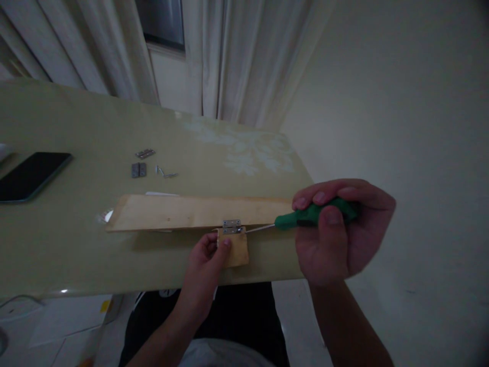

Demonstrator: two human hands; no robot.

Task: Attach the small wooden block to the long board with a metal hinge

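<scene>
My right hand is wrapped around the green handle of a screwdriver. Its thin shaft points left, and the tip meets the right end of a small metal hinge. One leaf of the hinge lies on a long wooden board, the other on a small wooden block. Between thumb and fingers, my left hand pinches the block at its left side, just below the hinge. Whether a screw sits under the tip is too small to tell.
Beyond the board lie two loose hinges, one dark and squarish, one flat, beside several screws. A dark phone or tablet rests on the table at far left. A wall borders the right side.
</scene>
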